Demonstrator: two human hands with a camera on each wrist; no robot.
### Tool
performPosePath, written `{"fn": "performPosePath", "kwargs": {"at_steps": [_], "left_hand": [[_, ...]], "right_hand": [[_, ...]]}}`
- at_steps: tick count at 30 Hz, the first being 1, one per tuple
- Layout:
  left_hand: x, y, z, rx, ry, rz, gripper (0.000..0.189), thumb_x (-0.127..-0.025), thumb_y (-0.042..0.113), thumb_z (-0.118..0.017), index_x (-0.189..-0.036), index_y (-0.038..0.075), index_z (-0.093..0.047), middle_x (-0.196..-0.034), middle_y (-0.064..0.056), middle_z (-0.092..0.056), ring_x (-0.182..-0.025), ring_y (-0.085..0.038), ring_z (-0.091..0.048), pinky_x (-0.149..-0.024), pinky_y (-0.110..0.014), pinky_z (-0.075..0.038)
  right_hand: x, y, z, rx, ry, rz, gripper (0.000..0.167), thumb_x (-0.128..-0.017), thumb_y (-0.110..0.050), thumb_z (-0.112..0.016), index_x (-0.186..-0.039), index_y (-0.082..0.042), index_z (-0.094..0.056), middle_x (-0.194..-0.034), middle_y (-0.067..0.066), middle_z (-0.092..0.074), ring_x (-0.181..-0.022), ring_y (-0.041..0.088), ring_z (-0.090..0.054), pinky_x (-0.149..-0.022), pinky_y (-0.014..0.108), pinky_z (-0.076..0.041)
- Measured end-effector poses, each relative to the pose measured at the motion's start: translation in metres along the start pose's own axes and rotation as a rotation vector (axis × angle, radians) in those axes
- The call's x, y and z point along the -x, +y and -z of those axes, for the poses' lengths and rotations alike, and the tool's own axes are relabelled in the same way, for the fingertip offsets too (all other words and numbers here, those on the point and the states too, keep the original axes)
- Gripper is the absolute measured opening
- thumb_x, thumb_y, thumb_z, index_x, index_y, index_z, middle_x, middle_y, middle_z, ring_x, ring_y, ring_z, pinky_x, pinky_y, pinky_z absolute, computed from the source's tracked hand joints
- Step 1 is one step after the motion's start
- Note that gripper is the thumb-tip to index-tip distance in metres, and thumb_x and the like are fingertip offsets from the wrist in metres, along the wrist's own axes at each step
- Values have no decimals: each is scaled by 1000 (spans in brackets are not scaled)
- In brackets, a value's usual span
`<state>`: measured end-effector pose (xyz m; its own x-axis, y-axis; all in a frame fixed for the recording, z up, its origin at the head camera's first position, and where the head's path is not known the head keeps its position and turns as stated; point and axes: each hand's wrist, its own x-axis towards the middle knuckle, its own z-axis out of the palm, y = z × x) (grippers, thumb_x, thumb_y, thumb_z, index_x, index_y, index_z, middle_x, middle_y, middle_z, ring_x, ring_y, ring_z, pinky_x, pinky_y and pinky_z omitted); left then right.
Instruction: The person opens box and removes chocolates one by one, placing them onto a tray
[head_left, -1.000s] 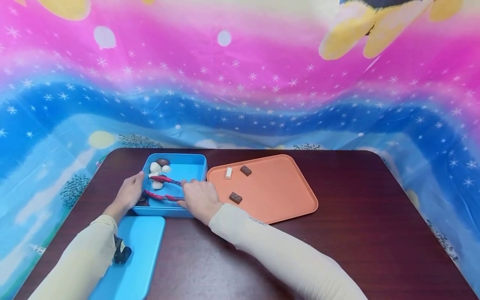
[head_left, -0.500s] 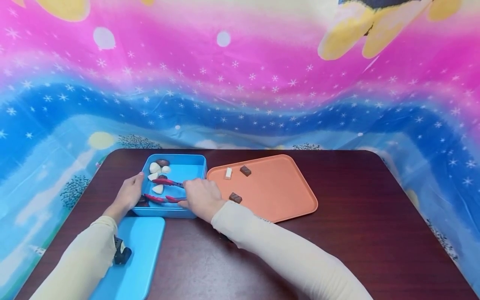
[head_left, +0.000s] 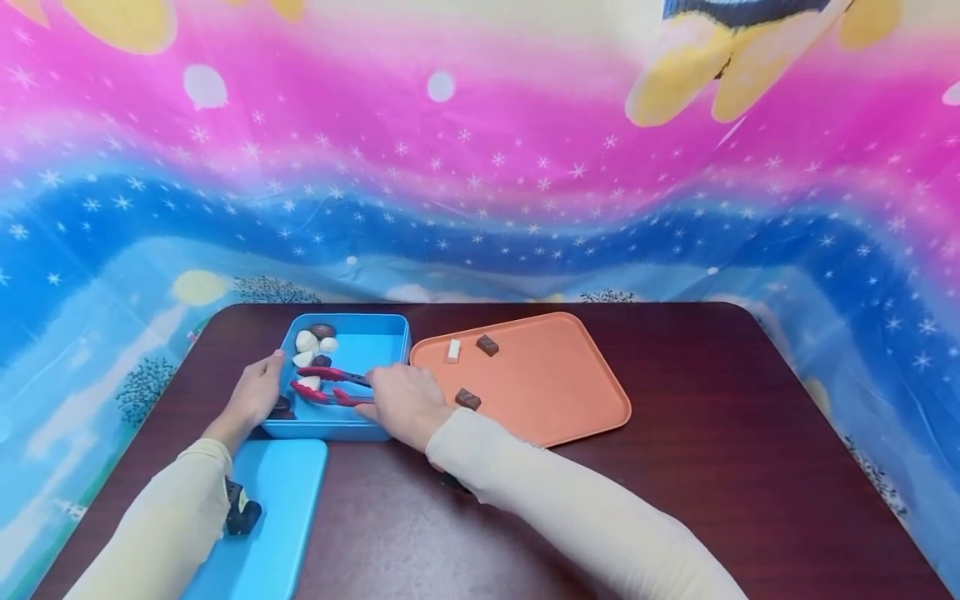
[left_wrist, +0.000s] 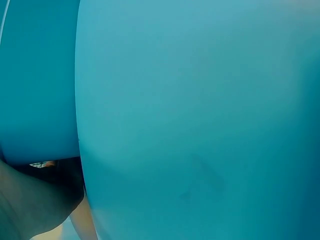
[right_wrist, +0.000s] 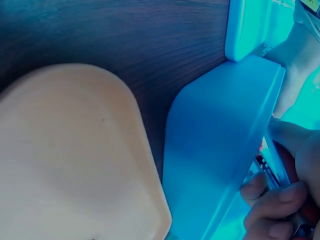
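Note:
My right hand (head_left: 408, 404) grips tongs (head_left: 333, 374) with red tips, reaching into an open blue box (head_left: 360, 431). A white piece (head_left: 309, 383) lies between the tongs' tips; I cannot tell whether both tips touch it. More white pieces (head_left: 306, 340) and dark brown pieces (head_left: 322, 331), like chocolates, lie along the box's left side. My left hand (head_left: 257, 390) holds the box at its left wall, with most fingers hidden. In the right wrist view, the right hand's curled fingers (right_wrist: 275, 202) are round the tong handles.
An orange tray (head_left: 547, 392) lies right of the box, bearing brown bars (head_left: 487, 344) and a white-topped piece (head_left: 453, 351). A blue lid (head_left: 281, 500) lies near the front left, partly under the left forearm. All stand on a dark wooden table (head_left: 690, 400).
The tongs' tips have drawn closer together and now lie about a white piece. A dark piece beside them shows more fully. The left hand stays at the box.

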<state>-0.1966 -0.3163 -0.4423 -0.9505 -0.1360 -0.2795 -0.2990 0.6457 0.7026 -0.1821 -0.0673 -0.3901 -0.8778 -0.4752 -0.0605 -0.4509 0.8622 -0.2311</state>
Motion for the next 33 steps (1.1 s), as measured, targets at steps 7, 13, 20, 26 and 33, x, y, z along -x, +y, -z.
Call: {"fn": "performPosePath", "kwargs": {"at_steps": [7,13,20,26,33], "left_hand": [[1,-1,-2,3,7,-21,81,-107,55,-7,-151,-9,-31,-119,-35,-49,-133,-52,-41,-109,-65,-41],[1,-1,-2,-22,26,-34,77,-108,54,-8,-124,-8,-49,-100,-29,-50,-121,-47,-50,-97,-55,-47],[1,0,-1,-18,6,-3,78,-108,53,-7,-158,-7,-13,-159,-37,-24,-147,-56,-24,-118,-72,-23],[3,-1,-1,-8,-6,13,78,-108,54,-7,-159,-5,-8,-162,-36,-15,-149,-57,-18,-117,-73,-21],[2,0,-1,-13,-9,-12,78,-108,53,-6,-158,-7,-9,-162,-37,-15,-148,-57,-18,-118,-73,-20]], "right_hand": [[9,12,-2,-60,37,44,44,-94,-51,-68,-129,-24,-69,-97,-7,-74,-73,7,-59,-52,21,-47],[19,20,2,-120,63,34,48,-93,-50,-69,-135,-25,-66,-97,-6,-75,-66,6,-57,-45,21,-43],[32,27,7,-152,93,27,50,-92,-51,-70,-134,-26,-67,-88,-5,-72,-64,7,-53,-42,21,-41],[44,33,11,-171,121,29,56,-90,-53,-72,-138,-26,-64,-67,-7,-59,-54,9,-48,-39,22,-33],[60,46,12,-235,128,41,55,-89,-50,-74,-136,-23,-66,-79,-9,-67,-63,5,-51,-45,20,-38]]}}
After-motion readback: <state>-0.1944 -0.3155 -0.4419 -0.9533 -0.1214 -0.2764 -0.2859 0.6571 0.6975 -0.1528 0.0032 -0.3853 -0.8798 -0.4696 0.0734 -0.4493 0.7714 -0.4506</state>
